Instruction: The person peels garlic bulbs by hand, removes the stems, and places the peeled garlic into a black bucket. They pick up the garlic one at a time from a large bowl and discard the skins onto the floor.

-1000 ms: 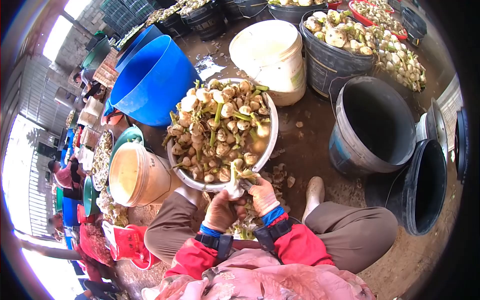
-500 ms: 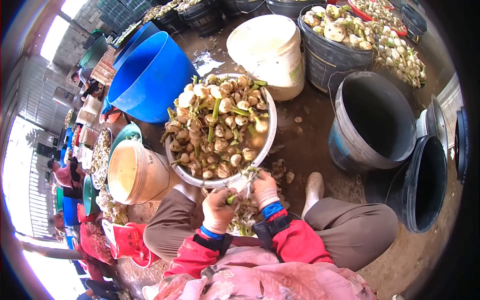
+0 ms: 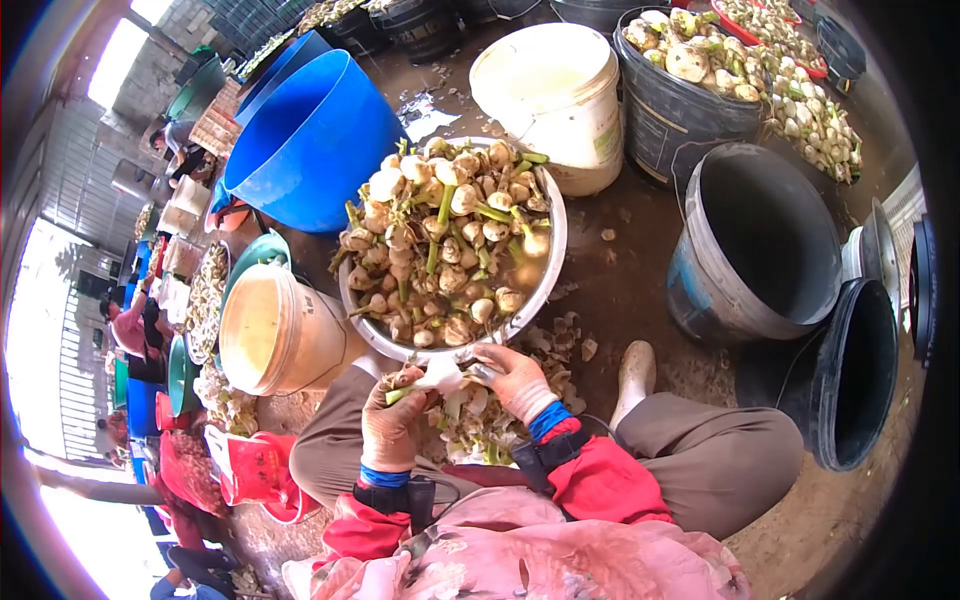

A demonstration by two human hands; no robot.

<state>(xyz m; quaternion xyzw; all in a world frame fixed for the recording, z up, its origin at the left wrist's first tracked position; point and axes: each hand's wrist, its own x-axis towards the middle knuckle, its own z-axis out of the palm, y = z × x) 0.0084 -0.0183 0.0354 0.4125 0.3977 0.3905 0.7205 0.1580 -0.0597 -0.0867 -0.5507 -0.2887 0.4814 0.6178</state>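
Note:
Below the near rim of a white basin (image 3: 553,270) heaped with garlic bulbs (image 3: 440,235) in murky water, my two gloved hands are close together. My left hand (image 3: 392,425) is closed round the green stem of a white garlic bulb (image 3: 443,374). On the bulb's other side, my right hand (image 3: 515,382) is pinched at it; a small metallic-looking piece shows at its fingertips, too small to name. Peeled skins (image 3: 475,428) lie on the ground beneath the hands.
A cream bucket (image 3: 285,330) and a blue tub (image 3: 310,150) stand left. Behind the basin is a white bucket (image 3: 550,100). Dark buckets (image 3: 755,240) stand right, one heaped with garlic (image 3: 690,60). A person (image 3: 135,325) is at far left.
My hands have moved apart slightly, the left one leftward. The white bulb now shows plainly between them. The whole view has shifted a little.

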